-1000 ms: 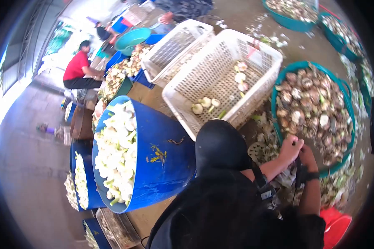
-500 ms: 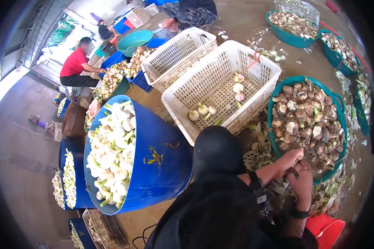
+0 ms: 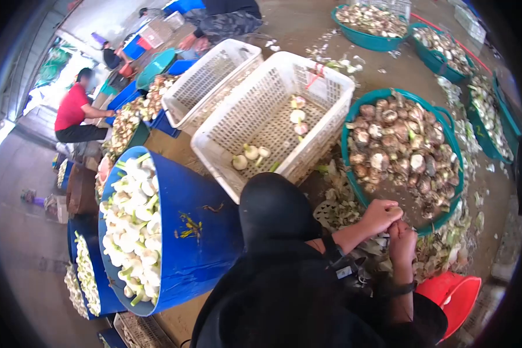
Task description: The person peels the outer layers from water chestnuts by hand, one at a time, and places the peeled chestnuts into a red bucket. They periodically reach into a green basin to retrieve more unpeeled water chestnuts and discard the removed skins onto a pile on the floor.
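Your left hand (image 3: 383,214) and right hand (image 3: 401,239) meet at the near edge of the teal tub (image 3: 459,184), knuckles close and fingers curled inward. You have the two hands together, but whether the grip is clamped on anything, a bulb or a blade, you cannot tell from this view: the fingers hide whatever may lie between them.

The brown, unclean garlic bulbs (image 3: 409,139) fill most of the tub, just beyond your hands, with a barer patch nearest you. Paler garlic bulbs (image 3: 250,152) lie in two small groups in the white crate (image 3: 249,110) to your left, and the tall blue bucket (image 3: 200,255) beside your knee holds a heap of white ones (image 3: 136,232). Leafy scraps (image 3: 446,246) litter the floor around the tub.

The step in hand looks like close two-handed finger work on a single small piece, judging by your posture. From here the next move seems to call for small, steady finger motion, with one hand bracing while the other works, and care to keep fingertips clear of any edge hidden there.
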`<state>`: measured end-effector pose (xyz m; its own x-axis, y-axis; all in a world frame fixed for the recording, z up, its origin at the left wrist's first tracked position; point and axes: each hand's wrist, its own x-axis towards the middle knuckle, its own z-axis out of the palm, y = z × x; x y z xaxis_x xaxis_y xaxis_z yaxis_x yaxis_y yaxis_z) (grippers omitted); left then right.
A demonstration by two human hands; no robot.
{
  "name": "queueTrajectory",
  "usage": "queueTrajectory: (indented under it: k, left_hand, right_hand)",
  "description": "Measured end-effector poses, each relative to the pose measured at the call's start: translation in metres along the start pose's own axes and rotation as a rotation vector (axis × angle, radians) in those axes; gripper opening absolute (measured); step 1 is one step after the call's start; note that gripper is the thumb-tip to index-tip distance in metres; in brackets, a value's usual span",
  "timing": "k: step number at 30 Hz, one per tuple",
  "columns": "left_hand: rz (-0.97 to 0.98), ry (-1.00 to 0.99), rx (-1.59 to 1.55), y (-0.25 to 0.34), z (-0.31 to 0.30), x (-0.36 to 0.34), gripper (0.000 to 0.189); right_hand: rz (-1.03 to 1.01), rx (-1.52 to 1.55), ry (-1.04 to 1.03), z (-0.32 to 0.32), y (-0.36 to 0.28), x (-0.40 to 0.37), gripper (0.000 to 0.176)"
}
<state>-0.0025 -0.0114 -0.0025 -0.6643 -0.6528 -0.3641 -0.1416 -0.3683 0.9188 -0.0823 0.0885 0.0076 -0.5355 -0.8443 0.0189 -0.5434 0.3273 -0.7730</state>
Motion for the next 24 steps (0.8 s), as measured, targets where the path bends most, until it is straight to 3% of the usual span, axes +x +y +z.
queueTrajectory:
  k: [2, 4, 5, 8, 9, 10, 12, 14, 16, 18, 20, 21, 22, 24]
  left_hand:
    - [-0.044, 0.016, -0.103, 0.0, 0.006, 0.001, 0.033]
    - [-0.206, 0.001, -0.215, -0.002, 0.007, 0.008, 0.025]
    - [-0.219, -0.047, -0.218, -0.003, 0.006, 0.01, 0.024]
    - [-0.166, -0.119, -0.327, -0.005, -0.004, 0.018, 0.029]
    - [-0.081, -0.123, -0.176, -0.004, -0.006, 0.021, 0.033]
    - [-0.079, -0.11, -0.175, -0.002, -0.008, 0.024, 0.033]
    - [-0.117, -0.272, 0.613, -0.006, -0.01, 0.028, 0.035]
    - [-0.223, -0.35, 0.494, 0.006, -0.01, 0.01, 0.039]
    - [0.591, -0.171, 0.765, -0.004, -0.002, -0.001, 0.039]
    - [0.733, -0.278, 0.807, -0.002, -0.003, -0.001, 0.039]
    - [0.892, -0.359, 1.03, 0.01, 0.001, 0.0, 0.034]
    - [0.991, -0.295, 1.071, 0.011, 0.007, -0.003, 0.033]
    - [1.089, -0.213, 1.114, 0.012, 0.011, -0.004, 0.031]
    - [1.008, -0.159, 0.945, 0.004, 0.019, -0.006, 0.03]
  right_hand:
    - [0.02, 0.004, 0.067, 0.003, 0.001, 0.003, 0.021]
    - [0.317, 0.573, 0.006, 0.012, 0.026, 0.009, 0.021]
    - [0.656, 1.027, -0.097, 0.008, 0.027, 0.01, 0.019]
    - [0.725, 1.206, -0.027, -0.001, 0.009, 0.006, 0.02]
    - [0.497, 0.96, -0.033, -0.001, 0.015, 0.002, 0.023]
    - [0.495, 0.963, -0.046, 0.002, 0.025, 0.002, 0.023]
    - [-0.018, 0.098, 0.088, 0.009, 0.042, 0.0, 0.023]
    - [-0.029, 0.137, 0.183, 0.012, 0.029, 0.006, 0.019]
    - [0.679, 1.076, 0.013, 0.009, 0.041, 0.009, 0.018]
    - [0.457, 0.835, -0.111, 0.001, 0.064, 0.006, 0.019]
    - [0.537, 0.759, -0.03, -0.013, 0.054, 0.008, 0.021]
    - [0.538, 0.555, -0.051, -0.018, 0.053, 0.009, 0.021]
    - [0.504, 0.791, 0.066, -0.013, 0.045, 0.008, 0.019]
    - [0.542, 1.093, 0.174, -0.001, 0.049, 0.01, 0.013]
